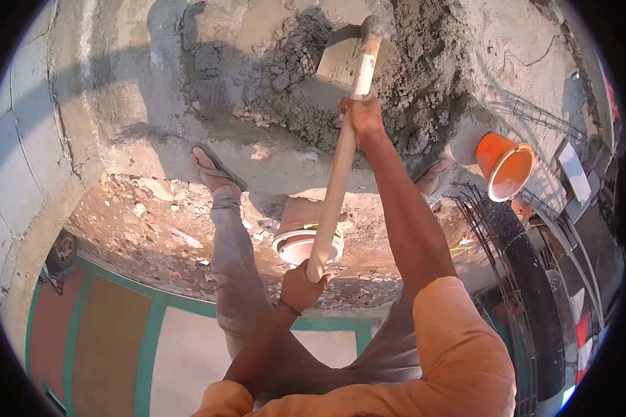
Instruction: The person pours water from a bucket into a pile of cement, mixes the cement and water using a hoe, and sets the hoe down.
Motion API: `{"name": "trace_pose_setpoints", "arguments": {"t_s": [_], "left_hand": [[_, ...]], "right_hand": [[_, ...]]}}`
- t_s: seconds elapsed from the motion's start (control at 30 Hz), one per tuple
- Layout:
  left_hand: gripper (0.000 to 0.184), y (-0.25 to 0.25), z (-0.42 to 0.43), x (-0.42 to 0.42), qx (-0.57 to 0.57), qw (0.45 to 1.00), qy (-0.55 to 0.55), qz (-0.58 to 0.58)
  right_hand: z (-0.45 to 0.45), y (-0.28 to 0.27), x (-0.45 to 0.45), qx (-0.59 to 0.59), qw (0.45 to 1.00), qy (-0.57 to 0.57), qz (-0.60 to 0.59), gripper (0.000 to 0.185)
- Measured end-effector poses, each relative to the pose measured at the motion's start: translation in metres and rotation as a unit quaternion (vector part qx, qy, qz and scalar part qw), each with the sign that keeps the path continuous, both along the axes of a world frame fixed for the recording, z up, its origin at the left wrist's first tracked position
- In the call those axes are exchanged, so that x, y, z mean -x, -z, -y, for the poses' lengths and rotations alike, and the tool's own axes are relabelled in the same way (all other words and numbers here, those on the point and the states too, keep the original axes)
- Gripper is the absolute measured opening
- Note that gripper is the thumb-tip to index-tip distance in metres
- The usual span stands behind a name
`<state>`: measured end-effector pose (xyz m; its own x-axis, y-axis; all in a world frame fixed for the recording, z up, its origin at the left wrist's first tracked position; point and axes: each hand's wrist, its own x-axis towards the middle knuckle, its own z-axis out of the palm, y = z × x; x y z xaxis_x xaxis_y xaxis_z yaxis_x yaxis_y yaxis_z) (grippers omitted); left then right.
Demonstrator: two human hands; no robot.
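A hoe [335, 194] with a long pale wooden handle slants up through the middle of the head view. My right hand [362, 119] is wrapped round the handle's upper part, below the blade. Near the butt end, my left hand [304, 286] grips the same handle; a dark band circles that wrist. The broad metal blade [341, 59] rests at a heap of wet grey mortar [285, 76], with greyish water pooled beside it. Its lower edge meets the mix, but how deep it sits I cannot tell.
An orange bucket [485, 154] lies tilted at right, near bent rebar [483, 222]. Another bucket [300, 215] stands between my legs on rubble-strewn soil [153, 229]. My sandalled left foot [212, 167] is on the concrete ledge [271, 170]. A pale wall [14, 153] curves along the left.
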<state>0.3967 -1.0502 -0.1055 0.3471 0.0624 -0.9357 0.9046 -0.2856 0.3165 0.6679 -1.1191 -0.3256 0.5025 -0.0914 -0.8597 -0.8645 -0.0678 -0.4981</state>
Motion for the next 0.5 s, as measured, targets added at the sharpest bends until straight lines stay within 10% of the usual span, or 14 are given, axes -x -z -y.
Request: {"name": "trace_pose_setpoints", "arguments": {"t_s": [0.1, 0.27, 0.37, 0.5], "left_hand": [[0.046, 0.019, 0.011, -0.018, -0.031, 0.994, -0.058, 0.089], [0.032, 0.062, -0.038, -0.105, -0.054, 0.983, -0.147, 0.095], [0.028, 0.035, 0.003, -0.083, 0.0, 0.947, -0.319, -0.034], [0.04, 0.001, 0.077, -0.009, -0.014, 0.979, -0.165, -0.121]], "right_hand": [[-0.012, -0.038, -0.075, -0.044, 0.995, -0.087, 0.033, 0.034], [-0.09, 0.067, -0.145, -0.037, 0.987, -0.138, 0.071, 0.031], [-0.097, 0.13, -0.057, -0.021, 0.968, -0.242, -0.062, 0.043], [-0.021, 0.061, 0.034, -0.078, 0.965, -0.212, -0.136, 0.035]]}}
